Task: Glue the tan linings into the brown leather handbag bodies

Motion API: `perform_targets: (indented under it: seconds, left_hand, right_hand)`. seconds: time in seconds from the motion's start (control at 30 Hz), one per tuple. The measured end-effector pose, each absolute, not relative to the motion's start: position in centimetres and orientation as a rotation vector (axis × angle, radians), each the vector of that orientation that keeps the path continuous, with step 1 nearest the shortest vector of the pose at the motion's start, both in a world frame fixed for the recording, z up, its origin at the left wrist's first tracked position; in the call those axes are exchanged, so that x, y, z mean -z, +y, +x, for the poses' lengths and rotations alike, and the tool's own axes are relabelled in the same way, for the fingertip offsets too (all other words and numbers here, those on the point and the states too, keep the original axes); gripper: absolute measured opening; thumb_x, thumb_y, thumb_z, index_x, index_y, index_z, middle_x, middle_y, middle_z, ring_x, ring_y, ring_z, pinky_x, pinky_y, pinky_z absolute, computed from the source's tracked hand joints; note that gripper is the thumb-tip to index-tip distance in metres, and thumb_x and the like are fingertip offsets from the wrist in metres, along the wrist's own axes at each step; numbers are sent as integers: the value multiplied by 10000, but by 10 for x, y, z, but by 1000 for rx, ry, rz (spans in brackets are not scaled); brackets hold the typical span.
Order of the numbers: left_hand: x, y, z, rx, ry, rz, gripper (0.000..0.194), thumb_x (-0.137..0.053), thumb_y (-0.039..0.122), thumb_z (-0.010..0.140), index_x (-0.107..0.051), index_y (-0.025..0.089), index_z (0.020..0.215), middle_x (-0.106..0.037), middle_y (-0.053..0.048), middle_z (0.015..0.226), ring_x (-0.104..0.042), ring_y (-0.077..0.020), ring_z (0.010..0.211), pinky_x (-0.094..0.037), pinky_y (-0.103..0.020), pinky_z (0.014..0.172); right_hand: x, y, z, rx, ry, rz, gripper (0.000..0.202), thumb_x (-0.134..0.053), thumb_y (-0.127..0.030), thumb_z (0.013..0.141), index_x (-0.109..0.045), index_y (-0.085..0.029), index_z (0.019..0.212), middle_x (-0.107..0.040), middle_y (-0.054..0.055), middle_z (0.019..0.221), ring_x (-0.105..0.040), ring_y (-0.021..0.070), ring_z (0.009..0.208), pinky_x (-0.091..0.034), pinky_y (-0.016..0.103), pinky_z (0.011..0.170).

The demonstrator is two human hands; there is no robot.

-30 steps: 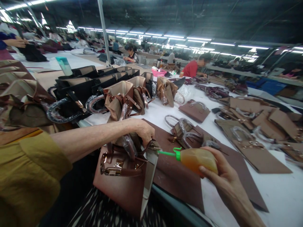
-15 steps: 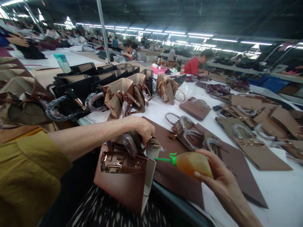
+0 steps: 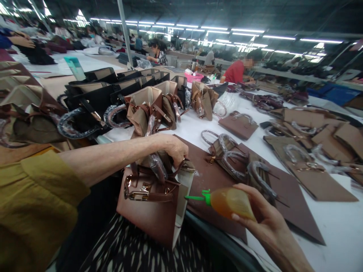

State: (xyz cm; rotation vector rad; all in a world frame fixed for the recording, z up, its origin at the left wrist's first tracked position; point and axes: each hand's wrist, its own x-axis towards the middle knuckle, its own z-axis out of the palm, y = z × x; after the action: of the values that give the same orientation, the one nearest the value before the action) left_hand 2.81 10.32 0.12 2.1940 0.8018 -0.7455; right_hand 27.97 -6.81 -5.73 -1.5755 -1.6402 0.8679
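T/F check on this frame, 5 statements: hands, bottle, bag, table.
1. The right hand holds an amber squeeze bottle with a green nozzle. True.
2. The left hand grips the top of a brown handbag. True.
3. The nozzle points away from the brown handbag. False: it points at the bag's open side.
4. The brown handbag lies flat on the white table. False: it is held upright at the table's near edge.
5. Black handbags stand in a row to the left. True.
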Motion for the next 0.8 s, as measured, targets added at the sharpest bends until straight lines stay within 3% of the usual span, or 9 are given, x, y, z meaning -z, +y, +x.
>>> perform_targets:
  seconds: [0.2,0.33,0.43,0.8]
  left_hand:
    - [-1,101,28,744,810,2198,297,-621,187,577,-702,121,855,-585,9,600,-472,-138,561,-373,-249,518]
    - [-3,100,28,743,810,2194,302,-602,175,580,-704,108,856,-595,1,620,-477,-144,578,-389,-255,551]
    - [-3,100,28,747,798,2210,321,-595,170,585,-703,104,880,-607,-5,645,-490,-149,599,-396,-255,568]
    - [2,105,25,747,761,2245,326,-620,237,588,-706,114,877,-619,-15,650,-471,-139,571,-374,-253,535]
  right_hand:
    - [62,-77,278,-912,-1660,-1641,506,-731,-429,649,-593,-241,1098,-667,44,1083,-631,268,952,-526,276,685]
    - [64,-85,275,-905,-1684,-1677,495,-730,-440,639,-604,-260,1082,-673,33,1058,-643,252,902,-518,294,732]
    - [67,-90,271,-893,-1726,-1660,468,-722,-434,646,-614,-266,1069,-695,24,996,-659,238,839,-525,275,682]
    - [69,-98,262,-866,-1823,-1644,425,-713,-370,632,-635,-217,1021,-718,55,952,-673,237,772,-531,270,643]
